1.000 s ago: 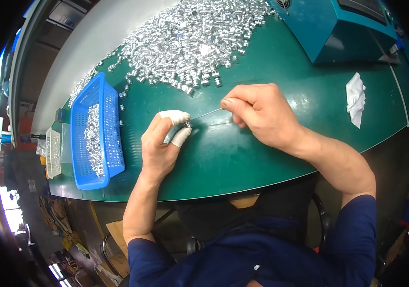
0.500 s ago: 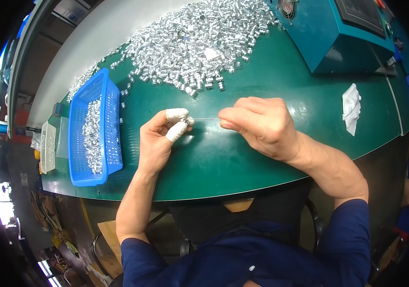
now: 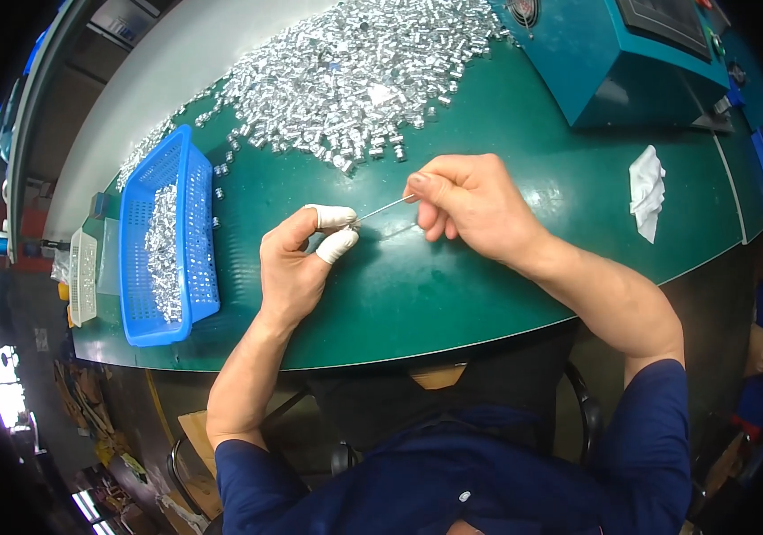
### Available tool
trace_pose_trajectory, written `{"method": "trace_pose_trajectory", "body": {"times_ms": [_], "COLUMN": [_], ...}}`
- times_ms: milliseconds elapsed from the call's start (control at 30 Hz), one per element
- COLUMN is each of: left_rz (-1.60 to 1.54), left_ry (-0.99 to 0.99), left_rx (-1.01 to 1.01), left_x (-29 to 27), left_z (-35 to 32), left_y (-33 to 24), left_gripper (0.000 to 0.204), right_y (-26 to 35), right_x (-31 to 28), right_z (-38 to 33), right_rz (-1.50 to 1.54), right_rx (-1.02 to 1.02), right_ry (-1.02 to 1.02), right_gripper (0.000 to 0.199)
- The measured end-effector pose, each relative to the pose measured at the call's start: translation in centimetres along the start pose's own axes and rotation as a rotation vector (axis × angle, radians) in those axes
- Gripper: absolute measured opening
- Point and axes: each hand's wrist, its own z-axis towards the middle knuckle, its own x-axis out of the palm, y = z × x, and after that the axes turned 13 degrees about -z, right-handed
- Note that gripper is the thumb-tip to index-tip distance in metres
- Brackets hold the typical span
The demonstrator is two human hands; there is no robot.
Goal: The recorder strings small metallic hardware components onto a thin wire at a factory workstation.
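Note:
My left hand [image 3: 291, 267] has white finger covers on its thumb and forefinger. Those two tips pinch a small silvery metal fitting [image 3: 354, 225], mostly hidden by them. A thin metal rod [image 3: 387, 209] slants from the fitting up to my right hand [image 3: 479, 207], which grips its other end between thumb and forefinger. The rod's near tip meets the fitting; whether it goes inside cannot be made out. The other fingers of my right hand are loosely curled. Both hands are over the green tabletop [image 3: 399, 303].
A large heap of silvery fittings [image 3: 328, 85] lies beyond my hands. To the left stands a blue basket [image 3: 201, 250] with more fittings, and past it a white basket [image 3: 85, 276]. A teal machine [image 3: 644, 85] is at far right, with a crumpled white cloth [image 3: 646, 192] nearer.
My right hand has moved up and turned, so the rod now slants instead of lying level. My left hand still pinches the fitting. The whole view has shifted slightly.

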Motion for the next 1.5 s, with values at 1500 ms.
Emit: {"method": "trace_pose_trajectory", "body": {"times_ms": [1500], "left_rz": [-0.235], "left_ry": [-0.148], "left_rx": [0.015], "left_x": [-0.2], "left_z": [0.2], "left_y": [0.1], "left_gripper": [0.024], "right_y": [0.3], "right_x": [0.6], "right_z": [-1.4], "right_rz": [-0.818], "right_rx": [-0.937], "right_ry": [-0.349], "right_gripper": [0.011]}}
